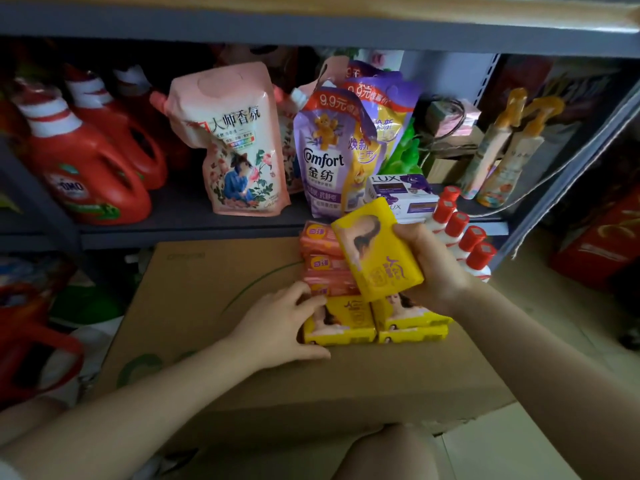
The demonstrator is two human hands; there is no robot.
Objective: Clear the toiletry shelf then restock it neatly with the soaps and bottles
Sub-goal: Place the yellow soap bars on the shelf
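Observation:
My right hand (433,268) grips a yellow soap box (377,251), held tilted above the cardboard carton (214,306). On the carton lie more yellow soap boxes (408,320) and a stack of orange soap bars (322,261). My left hand (280,327) holds the left yellow box (341,322) by its side, thumb along the carton top. Behind the soaps stand several white bottles with red caps (464,233). White and purple Lux soap boxes (401,195) sit on the grey shelf (194,232).
On the shelf stand red detergent jugs (90,161), a pink refill pouch (235,143), purple Comfort pouches (329,150) and spray bottles (502,150) at the right. A red basket (31,341) sits on the floor at left. Red boxes (602,244) stand at right.

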